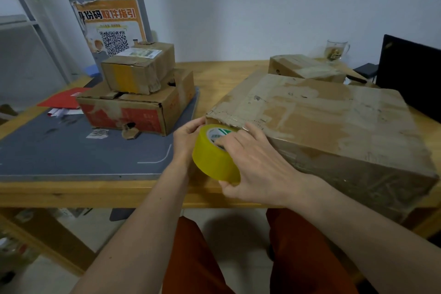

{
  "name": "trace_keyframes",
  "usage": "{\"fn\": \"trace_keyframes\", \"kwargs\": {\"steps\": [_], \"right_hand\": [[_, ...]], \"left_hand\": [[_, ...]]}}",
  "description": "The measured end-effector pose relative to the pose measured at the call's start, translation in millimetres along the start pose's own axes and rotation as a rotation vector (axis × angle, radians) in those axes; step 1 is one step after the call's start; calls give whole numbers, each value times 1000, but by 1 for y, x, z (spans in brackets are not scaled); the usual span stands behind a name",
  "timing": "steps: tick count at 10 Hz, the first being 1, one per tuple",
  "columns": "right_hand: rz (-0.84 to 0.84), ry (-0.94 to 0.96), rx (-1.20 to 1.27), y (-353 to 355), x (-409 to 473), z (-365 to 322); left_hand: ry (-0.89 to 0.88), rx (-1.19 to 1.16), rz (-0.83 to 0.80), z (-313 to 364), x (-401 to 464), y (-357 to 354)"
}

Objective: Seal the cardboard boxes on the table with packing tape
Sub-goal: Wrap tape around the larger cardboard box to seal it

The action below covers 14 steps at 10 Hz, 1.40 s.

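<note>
The roll of yellow packing tape point(216, 156) is held up just in front of the near left corner of the large cardboard box point(322, 126), above the front edge of the wooden surface point(119, 191). The right hand point(255, 162) grips the roll, with fingers across its green-and-white core label and the thumb under its lower rim. The left hand point(186, 137) sits at the roll's left side, its fingers curled toward the top of the roll at the box corner; whether they pinch a tape end cannot be told.

The large box lies flat on the right part of the surface, its top patched with old tape. Behind it is a smaller box point(305, 68), with a glass mug point(336, 51) near the wall and a dark screen point(410, 74) at the right edge. To the left, on a grey mat point(59, 150), 2 boxes are stacked: a small labelled box point(138, 67) on a red-printed box point(133, 110). A red folder point(64, 99) lies beside them.
</note>
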State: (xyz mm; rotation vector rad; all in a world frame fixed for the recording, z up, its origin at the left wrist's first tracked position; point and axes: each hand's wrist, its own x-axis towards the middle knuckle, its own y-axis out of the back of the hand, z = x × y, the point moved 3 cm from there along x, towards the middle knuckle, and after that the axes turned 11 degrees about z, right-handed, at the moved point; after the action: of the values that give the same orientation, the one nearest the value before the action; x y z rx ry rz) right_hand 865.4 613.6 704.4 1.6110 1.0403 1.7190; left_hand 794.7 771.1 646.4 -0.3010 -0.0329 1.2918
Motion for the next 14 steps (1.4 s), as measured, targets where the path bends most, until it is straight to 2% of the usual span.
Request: {"fn": "trace_keyframes", "kwargs": {"steps": [1, 2, 3, 4, 5, 6, 7, 8, 9, 10, 12, 13, 14], "right_hand": [[80, 37, -68, 2, -4, 2], [172, 52, -129, 1, -11, 5], [329, 67, -115, 0, -21, 15], [339, 46, -195, -3, -29, 30], [232, -17, -295, -5, -32, 40], [247, -27, -299, 4, -30, 43], [304, -27, -256, 25, -21, 49], [368, -106, -135, 51, -8, 58], [473, -241, 12, 79, 8, 70], [560, -300, 75, 101, 26, 86], [593, -401, 206, 131, 56, 126], [596, -436, 267, 142, 69, 141], [587, -453, 292, 145, 80, 152]], "left_hand": [[134, 5, -110, -5, -5, -3], [344, -141, -464, -5, -12, -20], [358, -147, -496, -1, -10, -27], [282, 8, -275, -12, -3, -17], [233, 70, -233, -12, -6, -17], [223, 68, -189, -2, -27, -24], [137, 126, -212, 5, -30, -30], [-30, 235, -213, 25, -31, -45], [-15, 282, -98, 50, -35, -55], [-4, 254, -131, 69, -40, -69], [-84, 228, -204, 96, -47, -91], [-197, 369, -309, 108, -46, -92], [-390, 741, -315, 117, -37, -91]]}}
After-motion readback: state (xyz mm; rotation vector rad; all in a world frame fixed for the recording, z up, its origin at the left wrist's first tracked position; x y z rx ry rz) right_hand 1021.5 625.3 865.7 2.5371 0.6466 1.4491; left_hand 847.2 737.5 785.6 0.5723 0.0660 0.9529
